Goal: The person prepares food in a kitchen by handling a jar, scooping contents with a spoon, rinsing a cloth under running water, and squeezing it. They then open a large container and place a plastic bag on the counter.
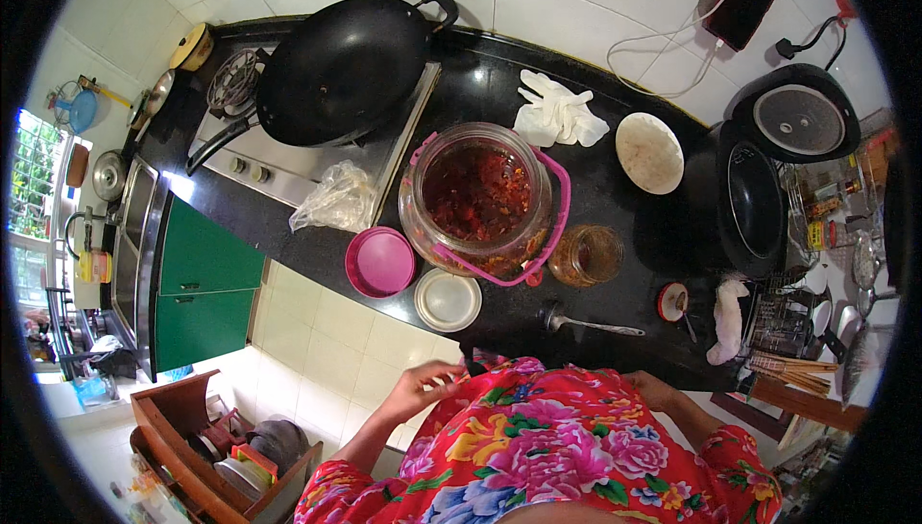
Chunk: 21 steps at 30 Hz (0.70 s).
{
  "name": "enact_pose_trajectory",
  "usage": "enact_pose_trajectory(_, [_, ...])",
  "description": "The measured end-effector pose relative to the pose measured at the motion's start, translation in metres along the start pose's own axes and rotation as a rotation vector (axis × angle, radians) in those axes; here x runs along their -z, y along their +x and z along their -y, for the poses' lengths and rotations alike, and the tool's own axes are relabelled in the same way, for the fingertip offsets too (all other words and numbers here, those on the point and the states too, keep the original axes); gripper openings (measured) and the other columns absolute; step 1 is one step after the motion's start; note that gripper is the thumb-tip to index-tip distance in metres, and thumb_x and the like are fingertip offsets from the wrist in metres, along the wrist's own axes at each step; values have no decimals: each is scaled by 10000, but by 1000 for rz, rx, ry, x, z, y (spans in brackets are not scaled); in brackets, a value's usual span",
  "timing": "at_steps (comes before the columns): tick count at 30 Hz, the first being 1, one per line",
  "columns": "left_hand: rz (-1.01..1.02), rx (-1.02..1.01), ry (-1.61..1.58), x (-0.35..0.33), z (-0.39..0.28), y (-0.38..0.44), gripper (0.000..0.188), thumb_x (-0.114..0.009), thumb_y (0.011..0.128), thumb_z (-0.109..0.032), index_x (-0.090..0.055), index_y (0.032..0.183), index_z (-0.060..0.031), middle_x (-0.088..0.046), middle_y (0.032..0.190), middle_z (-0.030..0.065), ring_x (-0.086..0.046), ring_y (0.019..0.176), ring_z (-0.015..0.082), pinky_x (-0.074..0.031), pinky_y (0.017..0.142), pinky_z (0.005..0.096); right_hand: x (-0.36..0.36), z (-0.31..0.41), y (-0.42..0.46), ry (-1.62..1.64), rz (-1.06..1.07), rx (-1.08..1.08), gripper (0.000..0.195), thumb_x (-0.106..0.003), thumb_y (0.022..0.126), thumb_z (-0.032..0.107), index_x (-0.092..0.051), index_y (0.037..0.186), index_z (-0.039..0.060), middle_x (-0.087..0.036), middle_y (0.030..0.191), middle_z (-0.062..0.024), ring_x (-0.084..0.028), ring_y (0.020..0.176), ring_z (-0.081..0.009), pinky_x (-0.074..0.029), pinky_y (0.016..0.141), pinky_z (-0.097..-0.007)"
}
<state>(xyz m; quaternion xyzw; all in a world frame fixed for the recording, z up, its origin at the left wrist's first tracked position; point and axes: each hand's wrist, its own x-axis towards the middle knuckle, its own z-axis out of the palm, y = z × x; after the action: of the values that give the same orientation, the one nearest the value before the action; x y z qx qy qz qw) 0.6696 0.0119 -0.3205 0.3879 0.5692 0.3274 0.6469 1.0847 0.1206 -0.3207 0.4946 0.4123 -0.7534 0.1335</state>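
Note:
My left hand [431, 385] is at the red floral apron's left side, close to the counter edge, its fingers bent; whether it holds the cloth I cannot tell. On the other side, my right hand [650, 388] rests against the apron [540, 445], its fingers mostly hidden. Before me stands a large glass jar [475, 196] of dark red contents with a pink carrying handle [560, 214]. Nearest me are a pink lid [380, 262], a white inner lid [448, 300] and a metal spoon [598, 326]. A smaller glass jar [587, 255] stands right of the big one.
A black wok [346, 70] sits on the gas stove [288, 178], a plastic bag [337, 200] at its corner. White gloves [556, 110], a white bowl [649, 153] and an open rice cooker [749, 200] stand farther right. A small red lid [672, 302] lies near the dish rack.

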Motion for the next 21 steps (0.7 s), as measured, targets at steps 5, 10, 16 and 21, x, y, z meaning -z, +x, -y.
enact_pose_trajectory(5, [167, -90, 218, -4, 11, 3, 168, -627, 778, -62, -589, 931, -5, -613, 787, 75, -560, 710, 128, -453, 647, 271, 16, -12, 8, -67, 38, 86, 282, -597, 821, 119, -590, 1097, 63, -629, 991, -51, -574, 888, -139, -461, 815, -322])
enact_pose_trajectory(10, [143, -10, 285, -9, 0, 9, 148, -643, 785, -112, -615, 894, -16, -621, 761, 86, -580, 697, 147, -462, 638, 286, 29, 50, -11, -688, -86, 229, 189, -594, 815, 142, -591, 976, 44, -634, 868, -93, -606, 811, -166, -492, 691, -308])
enact_pose_trajectory(16, [152, 111, 245, -15, 0, 17, 170, -619, 819, -121, -626, 947, -9, -623, 766, 29, -562, 715, 105, -455, 659, 241, 79, 107, -33, -441, -599, 459, 174, -578, 811, 102, -597, 973, 42, -617, 739, -40, -569, 644, -101, -466, 576, -243])
enact_pose_trajectory(21, [-275, -24, 27, -27, 4, 34, 216, -617, 836, -170, -628, 934, 22, -618, 757, 18, -556, 676, 77, -469, 628, 222, 134, 210, -65, -439, -1015, 889, 78, -549, 803, 76, -573, 768, 10, -552, 624, -28, -508, 562, -89, -432, 537, -252])
